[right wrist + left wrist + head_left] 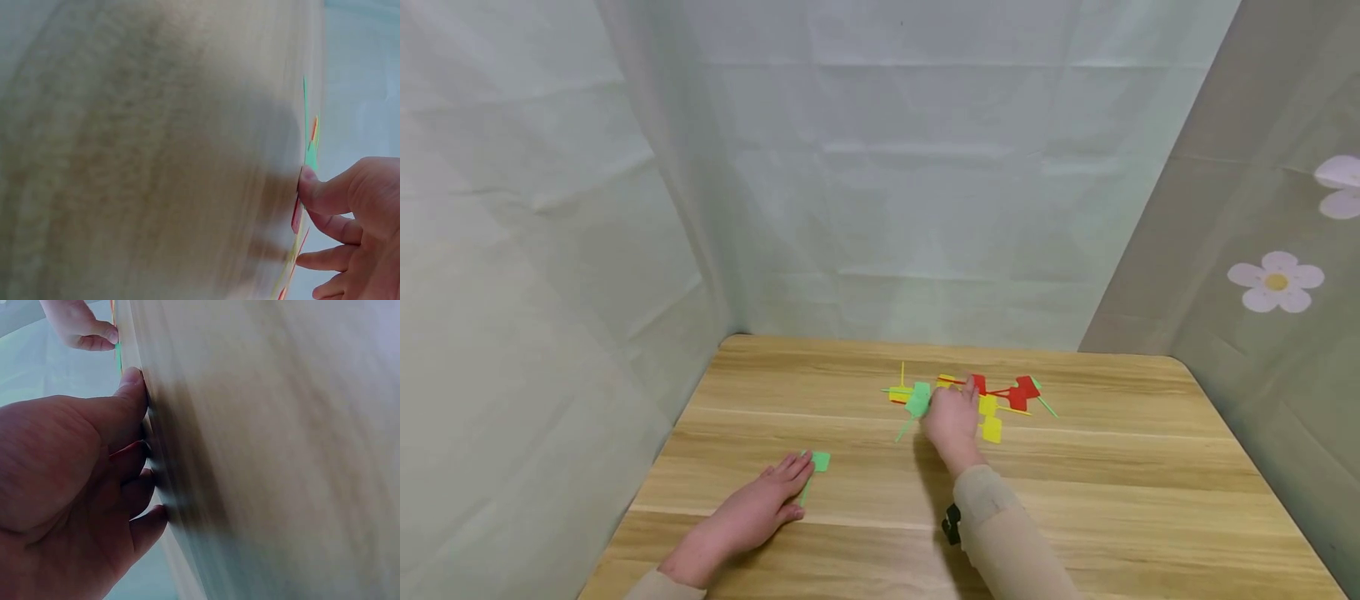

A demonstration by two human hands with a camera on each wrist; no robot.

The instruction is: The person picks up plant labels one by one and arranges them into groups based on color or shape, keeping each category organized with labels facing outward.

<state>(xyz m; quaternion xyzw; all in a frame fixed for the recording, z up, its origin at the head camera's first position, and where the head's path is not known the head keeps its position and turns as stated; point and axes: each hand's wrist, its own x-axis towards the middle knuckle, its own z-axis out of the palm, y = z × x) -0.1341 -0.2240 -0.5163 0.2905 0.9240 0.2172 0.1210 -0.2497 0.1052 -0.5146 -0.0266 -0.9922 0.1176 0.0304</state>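
Observation:
Flat tags with thin tails, like flag cable ties, lie on the wooden table. My left hand (pixel 760 508) rests at the left with its fingers extended, fingertips on a green cable tie tag (pixel 822 462) and its tail. Farther off, my right hand (pixel 953 417) reaches into a loose group of tags. In the right wrist view its thumb and index finger pinch at a red cable tie tag (pixel 295 215), while the other fingers spread out. Just left of that hand is a green tag (pixel 917 400); yellow tags (pixel 992 430) and red tags (pixel 1022 392) lie to its right.
The wooden table (pixel 1112 500) meets pale cloth walls (pixel 887 208) at its back and sides. A small black object (pixel 951 525) shows beside the right sleeve. White flower prints (pixel 1276 282) mark the right wall.

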